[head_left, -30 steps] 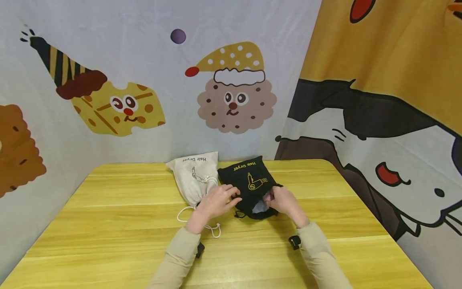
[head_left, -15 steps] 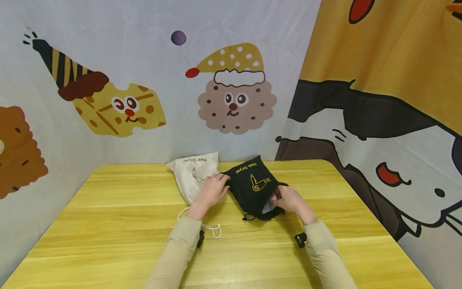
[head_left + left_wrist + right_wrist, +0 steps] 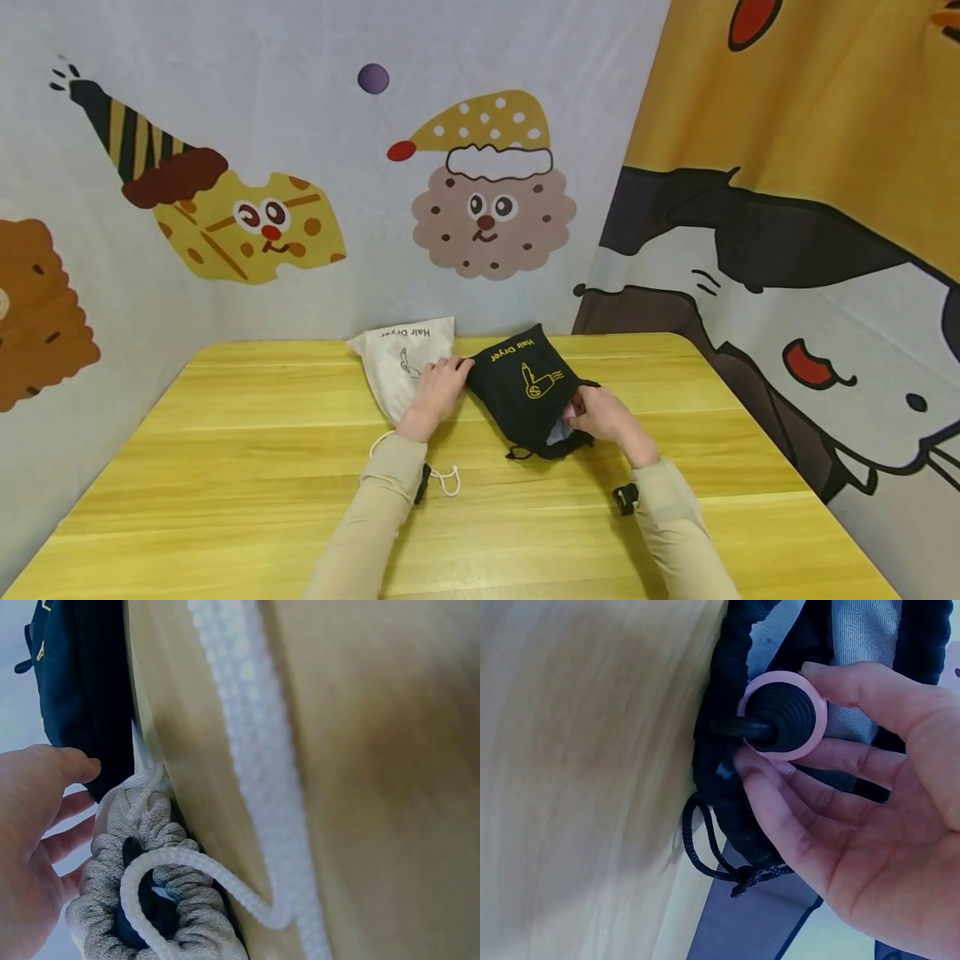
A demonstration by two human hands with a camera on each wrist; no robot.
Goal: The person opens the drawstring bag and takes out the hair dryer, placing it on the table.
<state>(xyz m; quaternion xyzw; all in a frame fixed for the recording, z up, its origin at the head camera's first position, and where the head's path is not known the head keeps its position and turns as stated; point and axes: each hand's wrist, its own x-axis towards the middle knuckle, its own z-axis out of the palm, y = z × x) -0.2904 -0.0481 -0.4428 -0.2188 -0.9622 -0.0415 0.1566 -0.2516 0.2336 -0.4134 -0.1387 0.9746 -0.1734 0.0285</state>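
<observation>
A black drawstring bag (image 3: 517,396) printed "Hair Dryer" lies on the table, its mouth toward me and to the right. My left hand (image 3: 435,390) pinches the bag's left corner between thumb and fingers, reaching over a cream drawstring bag (image 3: 384,362). At the mouth, my right hand (image 3: 606,413) grips a pink hair dryer (image 3: 780,705). Only its round handle end shows, with a black ribbed cord guard; the rest is hidden inside the bag. Grey fabric (image 3: 864,645) is visible within the opening.
The cream bag's white cord (image 3: 450,482) trails on the wooden table (image 3: 225,467); in the left wrist view its gathered mouth (image 3: 187,892) is close to my hand. A black cord loop (image 3: 517,453) hangs from the black bag. A cartoon-printed cloth (image 3: 300,83) stands behind.
My left hand has moved up and left from above the black bag to its corner and taken hold. The bag and my right hand have shifted slightly right.
</observation>
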